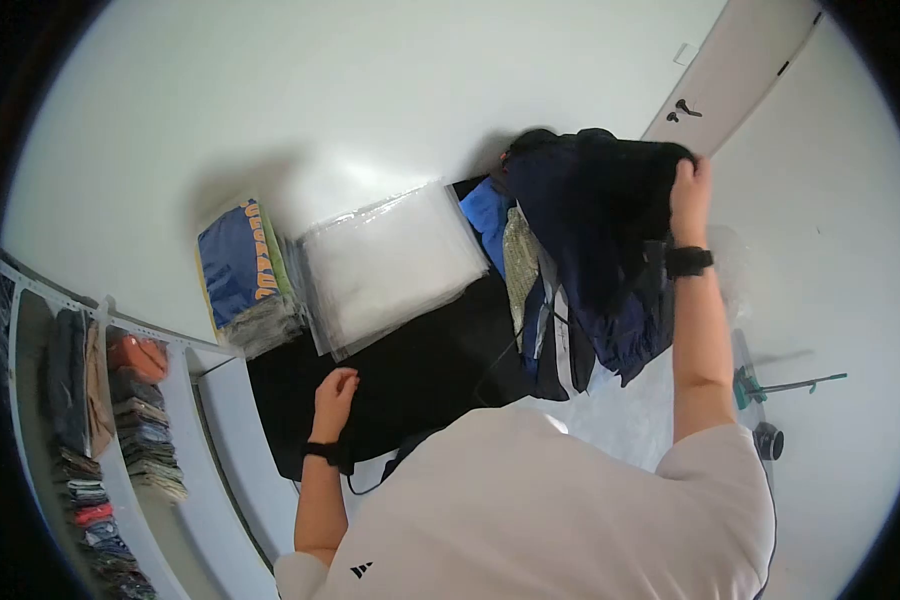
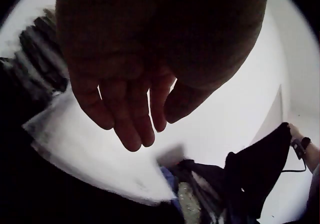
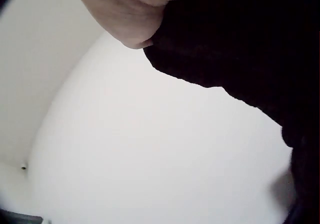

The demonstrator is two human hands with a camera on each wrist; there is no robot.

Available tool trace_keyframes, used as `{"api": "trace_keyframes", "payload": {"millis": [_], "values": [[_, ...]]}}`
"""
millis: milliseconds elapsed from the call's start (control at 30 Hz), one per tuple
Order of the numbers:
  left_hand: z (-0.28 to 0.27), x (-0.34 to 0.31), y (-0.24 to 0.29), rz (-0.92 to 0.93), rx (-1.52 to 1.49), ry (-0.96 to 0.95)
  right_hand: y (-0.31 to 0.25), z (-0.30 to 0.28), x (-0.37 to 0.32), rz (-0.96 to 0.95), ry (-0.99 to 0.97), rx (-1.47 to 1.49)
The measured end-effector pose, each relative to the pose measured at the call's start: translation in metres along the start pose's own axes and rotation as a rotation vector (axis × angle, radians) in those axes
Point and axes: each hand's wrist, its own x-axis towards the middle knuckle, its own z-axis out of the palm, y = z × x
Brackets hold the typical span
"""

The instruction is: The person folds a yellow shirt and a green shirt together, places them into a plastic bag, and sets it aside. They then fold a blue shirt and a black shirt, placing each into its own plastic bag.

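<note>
While the right hand (image 1: pixel 690 205) clamps its fingers on a dark garment (image 1: pixel 625 190) right of the clear plastic stack (image 1: pixel 395 265), apparently to support its raised edge, the empty left hand (image 1: pixel 333 405), fingers slightly apart, hovers near that stack.

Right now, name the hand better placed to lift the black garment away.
Probably the right hand: it grips the black garment, while the left hand is empty and nearer the clear plastic stack.

Dark garment (image 1: pixel 620 190) — lifted, draped over heaped clothes.
</note>
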Motion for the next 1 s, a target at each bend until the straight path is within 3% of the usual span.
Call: {"api": "trace_keyframes", "payload": {"millis": [100,133,233,400,467,567,667,733,900,967,1000], "values": [[0.014,0.017,0.039,0.134,-0.013,-0.081,-0.068,-0.04,-0.005,-0.057,-0.04,0.299],[0.02,0.02,0.047,0.137,-0.018,-0.082,-0.089,-0.048,-0.01,0.02,-0.07,0.501],[0.038,0.03,0.076,0.247,-0.062,-0.232,-0.153,-0.064,-0.035,0.124,-0.124,0.723],[0.061,0.024,0.123,0.548,-0.003,-0.281,-0.217,-0.072,-0.079,0.177,-0.285,0.765],[0.069,0.02,0.13,0.573,-0.005,-0.258,-0.24,-0.075,-0.099,0.172,-0.346,0.76],[0.074,0.019,0.13,0.576,-0.04,-0.272,-0.248,-0.084,-0.114,0.161,-0.538,0.815],[0.074,0.019,0.132,0.57,-0.137,-0.212,-0.259,-0.09,-0.126,0.143,-0.568,0.811],[0.073,0.019,0.138,0.655,-0.247,0.016,-0.261,-0.094,-0.131,0.121,-0.591,0.82],[0.051,0.029,0.134,0.692,-0.079,-0.044,-0.258,-0.097,-0.134,0.08,-0.65,0.851],[0.039,0.023,0.139,0.418,-0.342,-0.169,-0.255,-0.095,-0.131,0.062,-0.665,0.813],[0.037,0.023,0.13,0.384,-0.316,-0.09,-0.249,-0.096,-0.127,0.066,-0.682,0.754]]}}
